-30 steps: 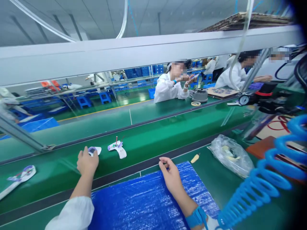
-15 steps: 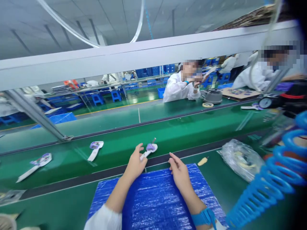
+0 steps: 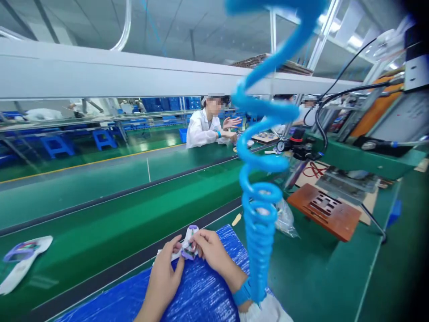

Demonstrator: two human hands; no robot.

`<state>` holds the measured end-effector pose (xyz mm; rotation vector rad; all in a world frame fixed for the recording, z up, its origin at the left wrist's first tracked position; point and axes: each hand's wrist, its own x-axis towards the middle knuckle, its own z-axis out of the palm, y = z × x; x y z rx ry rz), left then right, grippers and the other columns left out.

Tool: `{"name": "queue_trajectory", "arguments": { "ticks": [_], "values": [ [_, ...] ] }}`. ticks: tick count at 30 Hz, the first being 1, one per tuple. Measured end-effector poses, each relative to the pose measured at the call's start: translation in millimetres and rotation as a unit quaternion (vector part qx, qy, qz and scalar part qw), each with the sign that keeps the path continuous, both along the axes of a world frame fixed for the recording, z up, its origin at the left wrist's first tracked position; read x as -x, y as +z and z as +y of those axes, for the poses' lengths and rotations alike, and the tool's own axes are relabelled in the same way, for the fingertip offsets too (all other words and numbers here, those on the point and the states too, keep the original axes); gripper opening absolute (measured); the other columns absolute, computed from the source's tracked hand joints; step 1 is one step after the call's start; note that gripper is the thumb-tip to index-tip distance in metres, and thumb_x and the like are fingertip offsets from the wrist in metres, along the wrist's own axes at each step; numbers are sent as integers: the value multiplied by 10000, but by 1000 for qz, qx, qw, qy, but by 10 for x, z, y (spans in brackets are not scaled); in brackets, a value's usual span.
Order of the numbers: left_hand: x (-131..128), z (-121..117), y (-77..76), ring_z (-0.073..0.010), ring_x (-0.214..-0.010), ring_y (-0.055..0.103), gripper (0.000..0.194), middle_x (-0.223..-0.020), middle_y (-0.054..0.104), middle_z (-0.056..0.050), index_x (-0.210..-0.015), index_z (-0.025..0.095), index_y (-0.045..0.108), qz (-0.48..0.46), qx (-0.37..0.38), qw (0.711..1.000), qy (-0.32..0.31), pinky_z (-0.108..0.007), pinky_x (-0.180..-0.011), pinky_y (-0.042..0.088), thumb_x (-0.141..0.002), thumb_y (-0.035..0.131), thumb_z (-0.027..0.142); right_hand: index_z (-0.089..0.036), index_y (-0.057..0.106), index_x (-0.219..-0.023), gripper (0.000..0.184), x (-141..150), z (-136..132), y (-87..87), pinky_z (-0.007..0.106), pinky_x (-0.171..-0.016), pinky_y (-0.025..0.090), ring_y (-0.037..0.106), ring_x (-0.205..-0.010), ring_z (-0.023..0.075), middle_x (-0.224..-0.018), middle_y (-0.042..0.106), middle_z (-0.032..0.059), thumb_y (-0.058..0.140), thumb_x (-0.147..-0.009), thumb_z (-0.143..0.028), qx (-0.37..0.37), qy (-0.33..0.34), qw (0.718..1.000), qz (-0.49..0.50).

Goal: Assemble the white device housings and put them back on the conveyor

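Observation:
A small white-and-purple handled part (image 3: 189, 253) is held between my two hands, above the edge of the blue wrapped pad (image 3: 204, 286). It looks like a plastic casing with small parts inside, too small to make out. My left hand (image 3: 166, 267) is closed round its white handle end, thumb and fingers on either side. My right hand (image 3: 212, 251) is closed at the fingertips on the casing's right side. What exactly those fingertips pinch is hidden. A blue band (image 3: 241, 293) is round my right wrist.
On the green conveyor belt (image 3: 110, 223) lies a similar white part (image 3: 25, 257). A coiled blue air hose (image 3: 259, 232) hangs close to my right arm. Beyond it are a plastic bag (image 3: 285, 218) and a machine with an orange-brown plate (image 3: 335, 223). A co-worker (image 3: 204, 127) sits across.
The view has swung right. My left hand has drawn the white-and-purple part back from the belt to the pad's edge. My right hand, apart from it before, now touches it.

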<state>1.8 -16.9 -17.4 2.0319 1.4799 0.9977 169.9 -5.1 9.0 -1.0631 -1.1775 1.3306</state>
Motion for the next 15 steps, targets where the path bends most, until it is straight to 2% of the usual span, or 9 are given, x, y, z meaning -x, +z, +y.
{"name": "queue_trajectory", "arguments": {
  "ticks": [3, 7, 10, 12, 15],
  "values": [
    [27, -39, 50, -275, -977, 613, 439, -1040, 641, -105, -1272, 202, 489, 14, 1, 1000, -20, -474, -885, 474, -865, 513, 365, -145, 696, -772, 232, -44, -2, 34, 207, -461, 349, 459, -472, 88, -619, 629, 1, 631, -783, -368, 20, 33, 999, 12],
    [7, -63, 98, -280, -998, 597, 502, -1053, 634, -108, -1296, 216, 469, 42, -3, 999, -25, -479, -903, 457, -857, 556, 442, -143, 699, -812, 255, -53, 8, -5, 216, -496, 379, 486, -508, 97, -619, 621, -9, 677, -756, -391, 8, 54, 999, 3],
    [-30, -60, 94, -296, -984, 598, 568, -1031, 645, -105, -1295, 222, 478, 70, -19, 997, -23, -488, -923, 440, -808, 625, 476, -149, 677, -789, 249, -38, 13, -57, 215, -502, 381, 490, -530, 99, -642, 605, -11, 675, -769, -397, -14, 39, 999, -21],
    [-54, -61, 95, -295, -969, 603, 543, -1016, 653, -97, -1283, 228, 497, 83, -25, 996, -19, -482, -928, 434, -810, 628, 458, -159, 655, -783, 227, -27, 13, -81, 207, -489, 364, 471, -526, 90, -665, 589, -14, 670, -779, -385, -32, 17, 999, -38],
    [-81, -73, 121, -289, -965, 609, 502, -1023, 657, -90, -1272, 231, 512, 79, -31, 996, 4, -470, -929, 429, -820, 611, 425, -173, 615, -784, 220, -9, 11, -91, 202, -458, 335, 421, -479, 82, -595, 528, -40, 646, -803, -390, -25, 9, 999, -35]
  ]
}}
